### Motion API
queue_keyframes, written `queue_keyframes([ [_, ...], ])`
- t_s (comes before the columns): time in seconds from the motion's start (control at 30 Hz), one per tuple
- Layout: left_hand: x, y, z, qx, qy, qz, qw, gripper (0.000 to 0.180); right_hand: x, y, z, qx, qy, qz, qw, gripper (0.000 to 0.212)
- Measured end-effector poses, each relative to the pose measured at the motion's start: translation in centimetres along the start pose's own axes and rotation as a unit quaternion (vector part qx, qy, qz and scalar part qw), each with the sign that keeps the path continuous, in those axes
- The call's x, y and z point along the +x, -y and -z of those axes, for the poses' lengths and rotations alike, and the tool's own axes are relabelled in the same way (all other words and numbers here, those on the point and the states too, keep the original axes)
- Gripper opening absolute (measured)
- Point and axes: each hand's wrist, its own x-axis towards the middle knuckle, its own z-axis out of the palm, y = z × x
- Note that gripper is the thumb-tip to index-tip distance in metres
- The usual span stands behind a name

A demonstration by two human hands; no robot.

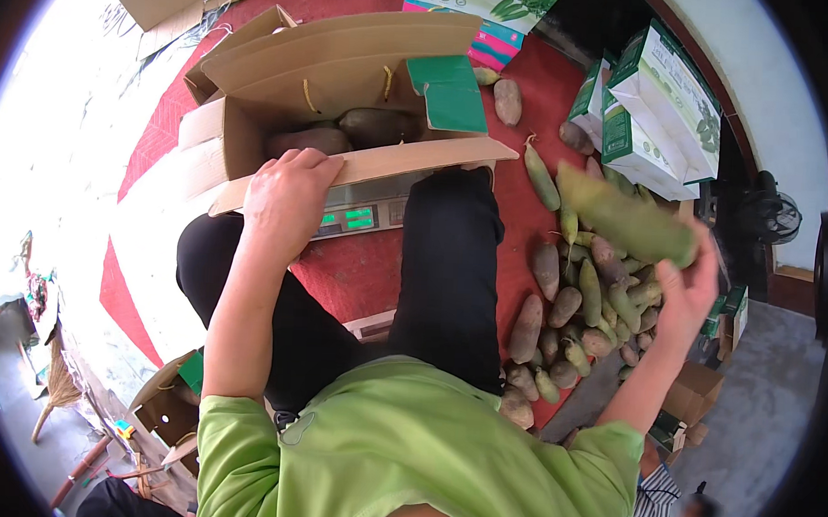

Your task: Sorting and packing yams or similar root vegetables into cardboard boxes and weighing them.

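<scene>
My right hand (692, 282), out to the right, is closed around one end of a large green radish (624, 217), which is blurred by motion above a pile of radishes. My left hand (289, 193) grips the near flap (409, 158) of an open cardboard box (284, 68), fingers bent over its edge. Inside the box lie a few dark radishes (379, 128), partly hidden by the flap. Under the box stands a weighing scale (393, 213) with a lit green display.
Green and reddish-brown radishes (590, 294) are heaped on the red mat (353, 288) right of my legs. White-and-green cartons (666, 103) stack at the far right, near a black fan (774, 211). Another open box (169, 403) sits lower left. A person's striped sleeve (654, 509) shows lower right.
</scene>
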Motion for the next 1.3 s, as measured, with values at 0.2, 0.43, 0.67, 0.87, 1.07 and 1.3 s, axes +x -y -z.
queue_keyframes([
  [0.2,0.0,0.1,0.1,-0.001,0.005,-0.003,1.0,0.025,9.1,9.3,-8.1,0.12,0.064,0.166,0.977,0.045],
  [0.43,-0.1,0.5,0.3,-0.007,0.005,0.001,1.0,0.025,13.1,9.8,-23.4,-0.123,0.31,0.269,0.904,0.042],
  [0.67,0.2,0.2,0.7,0.003,0.031,0.003,1.0,0.028,12.0,5.0,-35.0,-0.39,0.473,0.279,0.739,0.043],
  [0.87,0.2,0.8,0.5,-0.012,-0.001,0.004,1.0,0.021,12.4,3.3,-35.2,-0.296,0.415,0.267,0.818,0.043],
  [1.07,-0.2,1.6,0.6,-0.026,-0.066,0.005,0.997,0.021,11.5,3.8,-23.8,-0.011,0.263,0.144,0.954,0.037],
  [1.3,-0.4,1.7,0.8,-0.042,-0.151,-0.019,0.987,0.03,3.3,-13.3,-15.0,-0.13,0.116,-0.028,0.984,0.027],
])
